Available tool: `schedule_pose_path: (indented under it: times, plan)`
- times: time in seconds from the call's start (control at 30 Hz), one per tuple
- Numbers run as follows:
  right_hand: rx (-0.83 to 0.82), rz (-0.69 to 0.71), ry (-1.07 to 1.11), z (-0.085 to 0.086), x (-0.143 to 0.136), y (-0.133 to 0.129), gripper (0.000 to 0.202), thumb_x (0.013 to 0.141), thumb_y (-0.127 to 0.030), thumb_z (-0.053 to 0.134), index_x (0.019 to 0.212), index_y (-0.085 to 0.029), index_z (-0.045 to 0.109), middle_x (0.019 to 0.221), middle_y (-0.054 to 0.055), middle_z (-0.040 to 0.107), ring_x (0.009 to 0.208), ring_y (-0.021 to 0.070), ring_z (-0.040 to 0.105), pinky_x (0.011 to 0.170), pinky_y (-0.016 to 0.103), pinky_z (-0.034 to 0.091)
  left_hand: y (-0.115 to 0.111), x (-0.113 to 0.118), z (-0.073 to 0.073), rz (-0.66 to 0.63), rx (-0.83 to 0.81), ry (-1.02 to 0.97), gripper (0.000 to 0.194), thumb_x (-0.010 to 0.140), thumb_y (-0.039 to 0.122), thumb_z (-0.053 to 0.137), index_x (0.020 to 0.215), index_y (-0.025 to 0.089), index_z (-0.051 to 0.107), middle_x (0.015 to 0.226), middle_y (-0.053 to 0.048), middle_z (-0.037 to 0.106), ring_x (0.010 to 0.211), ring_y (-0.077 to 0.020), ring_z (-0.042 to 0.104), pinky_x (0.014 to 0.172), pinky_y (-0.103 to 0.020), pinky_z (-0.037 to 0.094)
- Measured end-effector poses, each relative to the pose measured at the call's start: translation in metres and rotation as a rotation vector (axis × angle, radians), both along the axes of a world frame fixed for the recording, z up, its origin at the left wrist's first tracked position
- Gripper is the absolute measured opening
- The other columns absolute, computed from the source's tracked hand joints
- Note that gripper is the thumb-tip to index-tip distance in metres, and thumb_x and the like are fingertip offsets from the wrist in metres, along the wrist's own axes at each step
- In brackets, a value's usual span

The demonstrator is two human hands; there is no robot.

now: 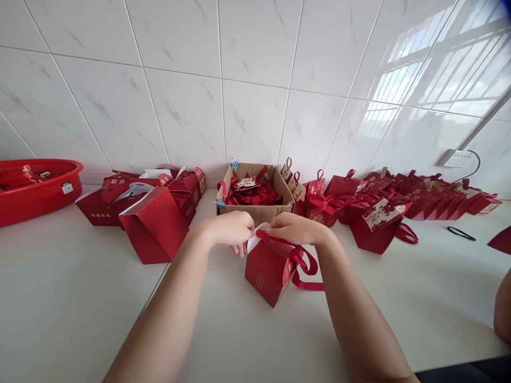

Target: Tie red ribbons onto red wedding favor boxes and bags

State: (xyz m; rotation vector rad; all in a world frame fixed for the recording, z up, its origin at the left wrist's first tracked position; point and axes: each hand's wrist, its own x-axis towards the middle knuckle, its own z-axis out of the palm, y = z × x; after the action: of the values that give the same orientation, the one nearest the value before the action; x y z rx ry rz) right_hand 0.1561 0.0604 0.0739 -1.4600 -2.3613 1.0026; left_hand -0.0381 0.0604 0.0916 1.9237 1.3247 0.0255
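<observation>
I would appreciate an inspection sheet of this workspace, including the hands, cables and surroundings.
Surface: pale tabletop, with a seam left of centre.
Things in hand: red gift box, top not closed; red ribbon trails to its right.
Clutter: open cardboard carton with red contents; other red boxes on both sides; red basin far left; black loop right.
Hands: left hand and right hand pinch at the gift box's top; which layers is unclear.
Cables: dark cable by a white socket unit.
Surroundings: marbled wall tiles, reflecting a barred window; another person's arm at the right edge.
</observation>
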Motion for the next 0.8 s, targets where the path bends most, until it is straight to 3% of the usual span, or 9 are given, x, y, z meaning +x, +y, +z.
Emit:
schedule_pose_path:
  times: [0.27, 0.57, 0.8]
  plan:
    - [0.011, -0.048, -0.006, 0.0024, 0.0045, -0.0001, 0.050, 0.082, -0.060, 0.051, 0.056, -0.020, 0.034, 0.055, -0.004, 0.032, 0.047, 0.0083, 0.029, 0.041, 0.025, 0.024, 0.0000, -0.0011, -0.0017, -0.012, -0.006, 0.012, 0.015, 0.077, 0.028, 0.052, 0.067, 0.018, 0.056, 0.073, -0.010, 0.076, 0.071, -0.0236, 0.073, 0.066, -0.032, 0.056]
    - [0.045, 0.020, -0.031, -0.0029, -0.0048, -0.0006, 0.040, 0.086, -0.041, 0.048, 0.055, -0.019, 0.036, 0.055, -0.003, 0.034, 0.049, 0.0091, 0.030, 0.044, 0.026, 0.025, -0.0074, 0.0038, 0.0031, -0.019, 0.005, 0.031, 0.016, 0.079, 0.033, 0.052, 0.078, 0.018, 0.056, 0.074, -0.009, 0.075, 0.071, -0.0230, 0.072, 0.063, -0.028, 0.052]
    - [0.067, 0.033, -0.032, -0.0052, -0.0040, 0.0004, 0.038, 0.087, -0.040, 0.047, 0.057, -0.019, 0.041, 0.056, -0.002, 0.041, 0.050, 0.0103, 0.036, 0.045, 0.026, 0.027, -0.0044, -0.0001, 0.0048, 0.022, 0.112, 0.059, 0.028, 0.086, 0.048, 0.044, 0.088, 0.021, 0.051, 0.089, -0.006, 0.072, 0.079, -0.0210, 0.068, 0.063, -0.026, 0.046]
